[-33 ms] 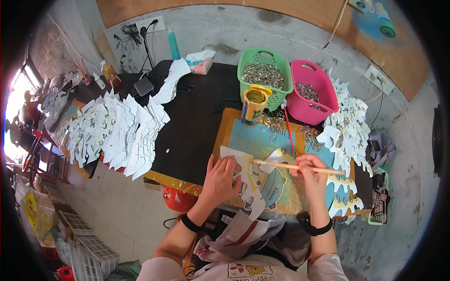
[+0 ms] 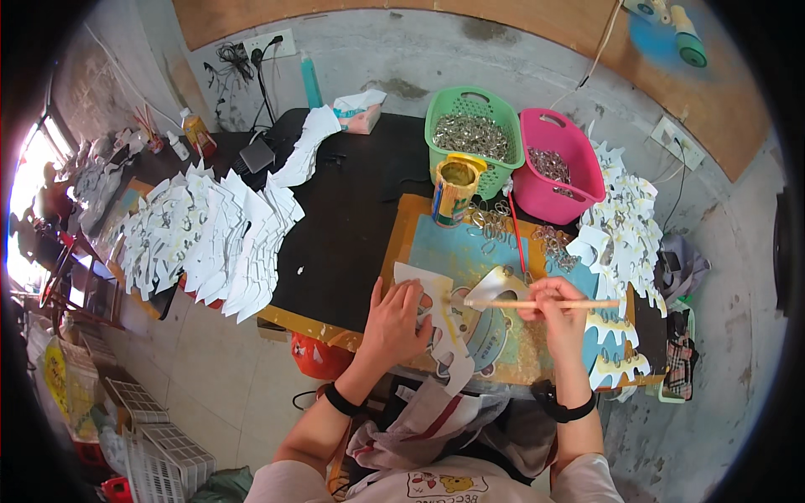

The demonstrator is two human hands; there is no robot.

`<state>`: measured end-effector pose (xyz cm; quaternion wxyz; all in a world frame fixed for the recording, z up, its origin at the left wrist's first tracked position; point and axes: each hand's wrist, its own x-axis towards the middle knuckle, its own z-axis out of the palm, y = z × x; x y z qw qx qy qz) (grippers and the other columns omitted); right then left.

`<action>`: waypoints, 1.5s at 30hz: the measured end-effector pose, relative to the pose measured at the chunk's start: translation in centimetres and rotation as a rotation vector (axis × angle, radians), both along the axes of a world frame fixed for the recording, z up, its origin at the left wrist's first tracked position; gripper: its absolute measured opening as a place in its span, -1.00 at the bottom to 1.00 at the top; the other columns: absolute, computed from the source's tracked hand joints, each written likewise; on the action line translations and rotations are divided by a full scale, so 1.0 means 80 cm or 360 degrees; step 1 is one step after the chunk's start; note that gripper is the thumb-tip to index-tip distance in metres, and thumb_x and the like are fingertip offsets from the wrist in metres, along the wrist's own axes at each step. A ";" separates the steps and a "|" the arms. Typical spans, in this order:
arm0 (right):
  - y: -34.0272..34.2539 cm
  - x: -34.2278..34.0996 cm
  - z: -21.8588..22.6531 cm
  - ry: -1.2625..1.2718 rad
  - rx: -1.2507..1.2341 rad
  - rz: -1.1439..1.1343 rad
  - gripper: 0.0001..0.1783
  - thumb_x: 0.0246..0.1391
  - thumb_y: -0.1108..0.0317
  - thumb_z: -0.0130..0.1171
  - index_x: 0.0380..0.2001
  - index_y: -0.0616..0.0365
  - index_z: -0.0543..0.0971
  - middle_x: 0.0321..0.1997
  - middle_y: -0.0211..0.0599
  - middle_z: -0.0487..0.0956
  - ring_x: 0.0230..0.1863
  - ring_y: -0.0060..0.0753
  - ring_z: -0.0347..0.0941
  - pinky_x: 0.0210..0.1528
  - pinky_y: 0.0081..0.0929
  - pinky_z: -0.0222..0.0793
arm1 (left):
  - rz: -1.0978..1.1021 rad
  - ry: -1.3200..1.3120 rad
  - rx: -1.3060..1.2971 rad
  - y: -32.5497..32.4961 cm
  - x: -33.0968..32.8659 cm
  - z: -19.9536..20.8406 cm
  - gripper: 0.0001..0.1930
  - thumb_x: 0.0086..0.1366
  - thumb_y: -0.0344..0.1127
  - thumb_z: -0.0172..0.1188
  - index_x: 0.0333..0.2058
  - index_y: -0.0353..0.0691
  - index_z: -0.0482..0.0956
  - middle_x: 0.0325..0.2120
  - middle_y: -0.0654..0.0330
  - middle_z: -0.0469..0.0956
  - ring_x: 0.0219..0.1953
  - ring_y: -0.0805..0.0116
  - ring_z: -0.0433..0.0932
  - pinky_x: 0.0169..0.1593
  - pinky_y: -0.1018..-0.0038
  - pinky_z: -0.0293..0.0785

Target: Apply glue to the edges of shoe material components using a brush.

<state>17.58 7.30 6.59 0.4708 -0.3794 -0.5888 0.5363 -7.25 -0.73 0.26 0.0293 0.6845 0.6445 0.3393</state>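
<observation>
My left hand [image 2: 394, 325] lies with its fingers stretched over a white cut-out piece [image 2: 458, 360], pressing it on the work mat. A yellowish streak runs along that piece. My right hand [image 2: 563, 318] is closed around a thin wooden-handled brush [image 2: 599, 304], held almost level. The pale brush tip is just right of the piece; whether it touches anything I cannot tell. Under the brush lies another small white piece [image 2: 495, 283]. An open can [image 2: 455, 197] with yellow smears on its rim stands behind, with metal rings [image 2: 490, 230] beside it.
Green basket [image 2: 432, 134] and pink basket [image 2: 579, 138] full of metal parts stand at the back. Stacked white pieces [image 2: 251, 243] lie left; pieces with rings [image 2: 620, 243] are heaped right. A red stick [image 2: 516, 230] lies near the can. A tissue pack [image 2: 360, 117] is farther back.
The brush tip has moved a little right and toward me, off the white piece's edge, and the brush has levelled out. My left hand has stayed in place.
</observation>
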 end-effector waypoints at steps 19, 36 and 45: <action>0.035 -0.008 0.013 0.0056 -0.0178 0.0005 -0.92 0.13 0.51 0.03 -0.33 0.30 0.49 -0.42 -0.30 0.54 -0.44 -0.49 0.57 -0.40 -0.60 0.57 | -0.0017 -0.0024 0.0032 0.000 0.001 0.002 -0.49 0.00 -0.35 0.21 -0.02 -0.28 0.33 -0.08 0.06 0.48 0.05 0.10 0.44 0.27 -0.08 0.04; 0.054 -0.015 0.017 -0.0023 -0.0196 0.0131 -0.89 0.09 0.53 0.01 -0.39 0.32 0.52 -0.45 -0.28 0.56 -0.50 -0.46 0.57 -0.44 -0.57 0.58 | 0.0000 -0.0012 0.0028 0.001 0.001 -0.001 -0.50 -0.01 -0.35 0.22 -0.05 -0.26 0.33 -0.09 0.09 0.48 0.04 0.11 0.44 0.27 -0.08 0.04; 0.055 -0.001 0.015 -0.0043 -0.0206 0.0172 -0.87 0.09 0.53 -0.02 -0.43 0.33 0.52 -0.47 -0.24 0.56 -0.52 -0.45 0.58 -0.44 -0.57 0.59 | -0.0009 -0.0024 0.0030 0.001 0.001 -0.001 -0.51 -0.01 -0.35 0.22 -0.05 -0.26 0.34 -0.08 0.08 0.48 0.05 0.11 0.43 0.27 -0.08 0.03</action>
